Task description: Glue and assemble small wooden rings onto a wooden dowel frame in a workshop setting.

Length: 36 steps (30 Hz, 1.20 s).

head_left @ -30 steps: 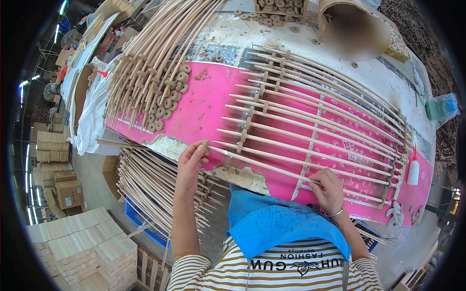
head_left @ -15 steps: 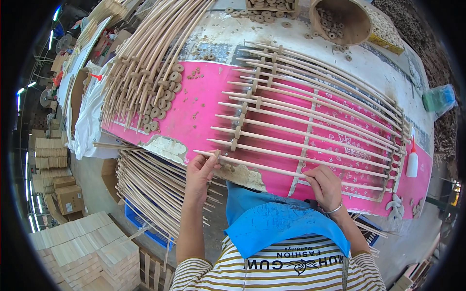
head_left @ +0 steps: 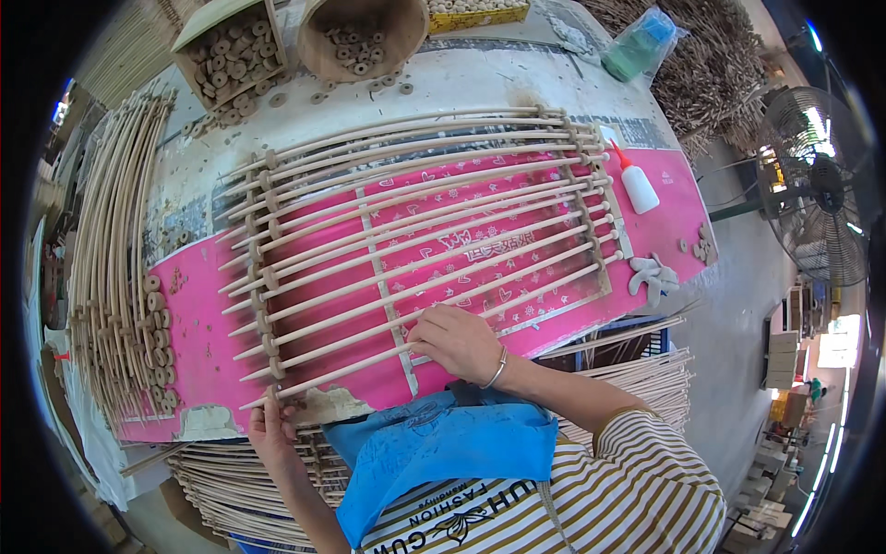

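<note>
Several pale wooden rods [head_left: 369, 270] with tapered left ends lie side by side. Small brown wooden rings [head_left: 269, 277] sit in a row near their left ends, and another row of rings [head_left: 591, 222] is near their right ends. My left hand [head_left: 274, 434] is closed, fingertips pinched at the tapered end of the nearest rod [head_left: 346, 371]. My right hand [head_left: 457, 343] is closed on the same rod near its middle, thumb and fingers together. A ring at my left fingertips is partly hidden.
A white glue bottle [head_left: 639, 187] with a red nozzle and a pale glove [head_left: 652, 279] lie at the right. Ring-filled wooden box [head_left: 189, 51] and round tub [head_left: 309, 46] stand at the back. Bundled rods [head_left: 111, 249] fill the left; a fan [head_left: 817, 185] stands far right.
My view has swung to the right, bringing the fan into sight. Both hands stay at the nearest rod, the left at its tapered end and the right near its middle.
</note>
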Each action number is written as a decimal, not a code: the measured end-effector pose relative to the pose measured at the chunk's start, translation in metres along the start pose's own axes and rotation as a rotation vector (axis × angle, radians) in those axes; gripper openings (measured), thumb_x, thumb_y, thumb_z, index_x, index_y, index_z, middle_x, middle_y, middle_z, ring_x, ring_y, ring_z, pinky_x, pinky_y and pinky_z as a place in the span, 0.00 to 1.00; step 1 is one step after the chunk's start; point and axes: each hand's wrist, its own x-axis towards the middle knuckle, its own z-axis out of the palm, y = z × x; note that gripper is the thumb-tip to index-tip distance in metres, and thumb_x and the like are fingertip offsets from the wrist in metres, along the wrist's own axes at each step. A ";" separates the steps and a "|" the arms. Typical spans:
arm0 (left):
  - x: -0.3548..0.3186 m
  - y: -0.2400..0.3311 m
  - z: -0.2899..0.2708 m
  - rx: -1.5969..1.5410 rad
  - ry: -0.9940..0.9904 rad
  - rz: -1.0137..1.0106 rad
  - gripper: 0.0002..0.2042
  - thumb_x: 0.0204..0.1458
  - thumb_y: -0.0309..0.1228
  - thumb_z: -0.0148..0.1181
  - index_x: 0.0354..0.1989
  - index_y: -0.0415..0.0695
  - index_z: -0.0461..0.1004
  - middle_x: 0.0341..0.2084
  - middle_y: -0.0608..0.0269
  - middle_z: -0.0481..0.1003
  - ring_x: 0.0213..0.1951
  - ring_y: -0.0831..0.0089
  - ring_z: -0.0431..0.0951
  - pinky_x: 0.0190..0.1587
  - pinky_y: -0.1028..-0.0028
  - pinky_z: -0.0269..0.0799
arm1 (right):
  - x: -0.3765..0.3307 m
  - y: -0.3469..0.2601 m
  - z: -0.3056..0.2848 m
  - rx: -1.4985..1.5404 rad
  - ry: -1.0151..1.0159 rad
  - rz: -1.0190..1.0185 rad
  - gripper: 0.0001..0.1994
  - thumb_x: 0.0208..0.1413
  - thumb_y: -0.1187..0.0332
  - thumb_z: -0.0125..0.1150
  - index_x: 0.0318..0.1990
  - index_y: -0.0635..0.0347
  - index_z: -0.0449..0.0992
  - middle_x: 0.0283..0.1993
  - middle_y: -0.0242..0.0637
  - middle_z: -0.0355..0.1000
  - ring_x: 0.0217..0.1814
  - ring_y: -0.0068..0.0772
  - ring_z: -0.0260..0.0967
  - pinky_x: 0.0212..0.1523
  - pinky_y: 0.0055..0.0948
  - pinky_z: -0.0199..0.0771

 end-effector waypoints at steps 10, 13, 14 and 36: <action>-0.016 0.025 0.009 0.862 0.094 0.753 0.23 0.50 0.28 0.76 0.55 0.41 0.79 0.42 0.59 0.78 0.44 0.64 0.77 0.46 0.67 0.73 | -0.008 0.011 0.000 -0.039 -0.023 -0.005 0.06 0.58 0.67 0.68 0.38 0.57 0.80 0.37 0.40 0.74 0.42 0.45 0.75 0.44 0.43 0.77; -0.020 0.029 0.016 1.014 -0.013 0.811 0.24 0.47 0.30 0.76 0.56 0.47 0.81 0.46 0.58 0.77 0.49 0.57 0.75 0.51 0.60 0.71 | -0.002 0.001 -0.006 0.004 -0.051 0.021 0.05 0.57 0.69 0.69 0.36 0.58 0.80 0.36 0.39 0.74 0.42 0.45 0.75 0.42 0.43 0.76; -0.020 0.025 0.013 1.096 0.013 0.830 0.23 0.46 0.30 0.76 0.54 0.49 0.82 0.47 0.60 0.76 0.48 0.58 0.75 0.51 0.60 0.70 | -0.001 0.000 -0.003 0.021 -0.058 0.006 0.05 0.57 0.69 0.69 0.36 0.58 0.80 0.36 0.39 0.74 0.42 0.45 0.75 0.42 0.43 0.76; -0.008 0.010 0.007 1.089 0.046 0.875 0.20 0.43 0.31 0.78 0.48 0.49 0.83 0.43 0.62 0.75 0.47 0.58 0.74 0.52 0.58 0.68 | -0.004 -0.001 0.002 -0.132 0.005 -0.004 0.09 0.53 0.67 0.73 0.39 0.56 0.81 0.39 0.35 0.75 0.45 0.40 0.73 0.46 0.41 0.71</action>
